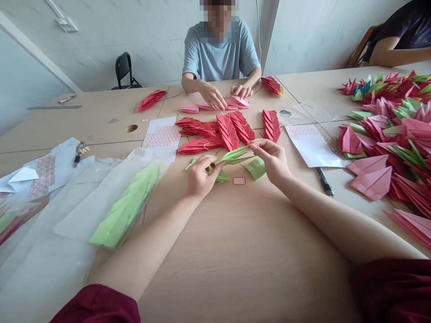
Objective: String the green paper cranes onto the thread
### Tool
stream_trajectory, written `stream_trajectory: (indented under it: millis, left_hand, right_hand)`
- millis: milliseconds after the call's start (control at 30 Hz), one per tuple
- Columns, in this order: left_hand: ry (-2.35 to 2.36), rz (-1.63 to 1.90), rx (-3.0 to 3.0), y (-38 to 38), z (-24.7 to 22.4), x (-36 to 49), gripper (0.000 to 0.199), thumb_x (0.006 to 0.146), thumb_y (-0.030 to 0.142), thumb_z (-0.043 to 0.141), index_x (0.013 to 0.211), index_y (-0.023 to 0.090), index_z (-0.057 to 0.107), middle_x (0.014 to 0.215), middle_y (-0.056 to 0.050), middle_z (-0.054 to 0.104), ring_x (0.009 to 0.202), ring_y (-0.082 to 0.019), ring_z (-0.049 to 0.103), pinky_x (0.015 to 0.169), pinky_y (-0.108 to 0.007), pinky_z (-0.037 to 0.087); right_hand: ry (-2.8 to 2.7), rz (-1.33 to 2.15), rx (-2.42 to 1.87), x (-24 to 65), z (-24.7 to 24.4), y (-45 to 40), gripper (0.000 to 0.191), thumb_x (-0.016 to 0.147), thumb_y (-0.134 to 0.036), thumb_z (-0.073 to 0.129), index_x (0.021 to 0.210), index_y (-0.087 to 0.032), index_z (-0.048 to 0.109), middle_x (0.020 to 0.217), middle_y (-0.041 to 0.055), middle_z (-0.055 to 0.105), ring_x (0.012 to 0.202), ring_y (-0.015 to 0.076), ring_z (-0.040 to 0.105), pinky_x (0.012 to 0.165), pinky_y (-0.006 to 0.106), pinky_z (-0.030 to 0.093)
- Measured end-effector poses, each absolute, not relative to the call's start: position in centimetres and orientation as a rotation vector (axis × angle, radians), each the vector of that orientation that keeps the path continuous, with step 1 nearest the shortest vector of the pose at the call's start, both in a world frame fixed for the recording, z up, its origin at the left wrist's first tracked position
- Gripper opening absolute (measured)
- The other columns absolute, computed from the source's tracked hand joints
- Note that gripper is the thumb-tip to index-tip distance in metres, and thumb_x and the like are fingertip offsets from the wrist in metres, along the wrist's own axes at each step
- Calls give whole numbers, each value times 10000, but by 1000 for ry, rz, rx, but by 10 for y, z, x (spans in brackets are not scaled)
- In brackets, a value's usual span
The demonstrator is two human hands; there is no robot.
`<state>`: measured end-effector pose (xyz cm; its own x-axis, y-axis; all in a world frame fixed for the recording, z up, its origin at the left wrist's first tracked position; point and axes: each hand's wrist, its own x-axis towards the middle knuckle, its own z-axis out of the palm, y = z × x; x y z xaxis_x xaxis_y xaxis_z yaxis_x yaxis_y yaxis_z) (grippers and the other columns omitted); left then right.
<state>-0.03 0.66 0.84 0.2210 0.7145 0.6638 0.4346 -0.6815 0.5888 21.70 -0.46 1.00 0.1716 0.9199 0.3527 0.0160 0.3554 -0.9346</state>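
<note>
Between my two hands is a green folded paper piece (233, 155), raised a little over the table. My left hand (202, 176) is closed on its left end, thumb and fingers pinching it. At the upper right end, my right hand (270, 158) pinches its tip between thumb and fingers. Another green folded paper (256, 168) lies beneath my right hand, and more green paper lies partly hidden behind my left hand. A small red-edged label (239, 181) rests just below. Bundles of red folded paper (227, 132) lie right beyond my hands.
A person (217, 54) across the table handles pink folded paper (215, 106). Plastic bags with green folded paper (128, 204) lie left. Label sheets (161, 137) flank my hands. A pen (325, 181) and a large heap of coloured folded paper (397, 139) are at right.
</note>
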Motion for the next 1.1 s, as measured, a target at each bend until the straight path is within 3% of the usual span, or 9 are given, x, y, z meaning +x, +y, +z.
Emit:
stream_trajectory:
  millis: [167, 300, 867, 1100]
  left_hand:
    - [1113, 1482, 2235, 7, 8, 0, 182, 860, 349, 656, 818, 172, 663, 770, -31, 644, 617, -107, 531, 571, -227, 429]
    - [1083, 1464, 2240, 5, 9, 1, 184, 872, 348, 636, 827, 171, 653, 782, -34, 637, 645, -114, 557, 581, -224, 459]
    - [930, 1374, 2475, -1, 10, 5, 66, 881, 215, 628, 908, 161, 654, 801, -26, 657, 636, -95, 559, 621, -209, 463]
    - [841, 1263, 2630, -5, 8, 4, 96, 917, 216, 563, 928, 174, 649, 868, -38, 674, 819, -145, 616, 770, -255, 489]
  right_hand:
    - [-1506, 313, -1035, 213, 18, -17, 95, 867, -333, 623, 901, -245, 636, 1052, 66, 612, 1060, 228, 569, 907, 409, 466]
    - [-1702, 119, -1004, 208, 16, -23, 64, 859, -245, 610, 919, -260, 626, 1082, 65, 595, 1041, 239, 563, 930, 451, 438]
    - [-1867, -49, -981, 201, 5, -24, 42, 879, -219, 602, 914, -240, 611, 1048, 46, 655, 948, 206, 590, 860, 392, 430]
    - [-1961, -134, -961, 198, 8, -29, 71, 862, -179, 609, 893, -243, 617, 1044, 14, 675, 959, 190, 586, 870, 376, 406]
